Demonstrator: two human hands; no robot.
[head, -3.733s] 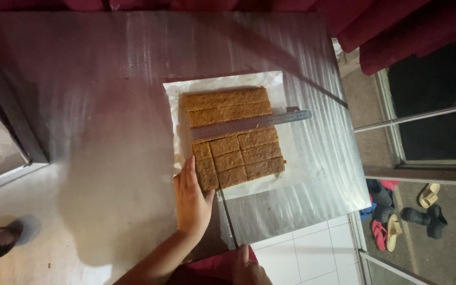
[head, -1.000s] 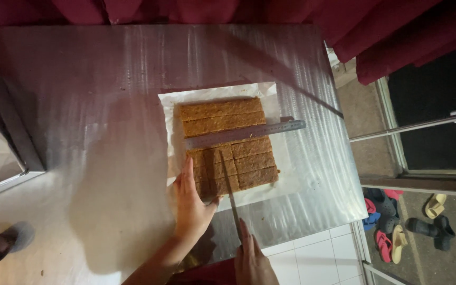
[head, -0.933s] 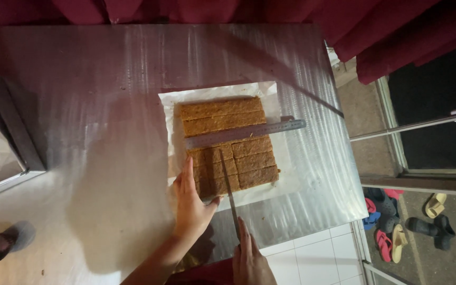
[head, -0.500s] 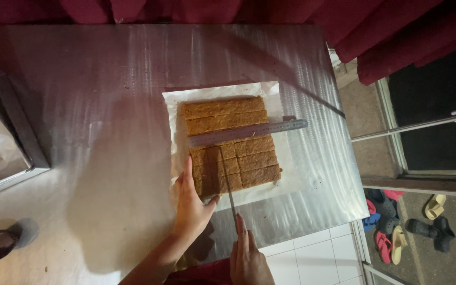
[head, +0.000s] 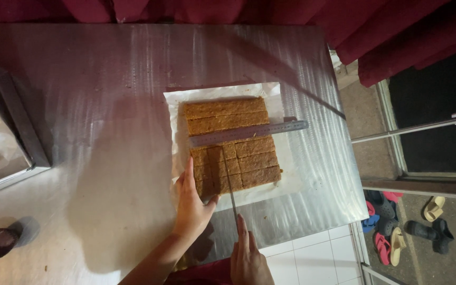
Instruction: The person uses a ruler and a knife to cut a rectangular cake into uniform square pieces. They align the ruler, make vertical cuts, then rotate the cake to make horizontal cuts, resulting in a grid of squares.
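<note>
Golden-brown slab (head: pixel 231 141) lay under a metal ruler (head: pixel 249 133); left hand (head: pixel 192 203) pressed flat, fingers spread, while right hand (head: pixel 249 258) stayed clamped on the knife (head: pixel 230 182).

The right hand (head: pixel 249 258) is cut off by the bottom edge of the frame, and its grip on the knife (head: pixel 230 182) handle is hidden. At the left edge, the metal tray (head: pixel 14 113) runs out of frame, its contents unclear.
</note>
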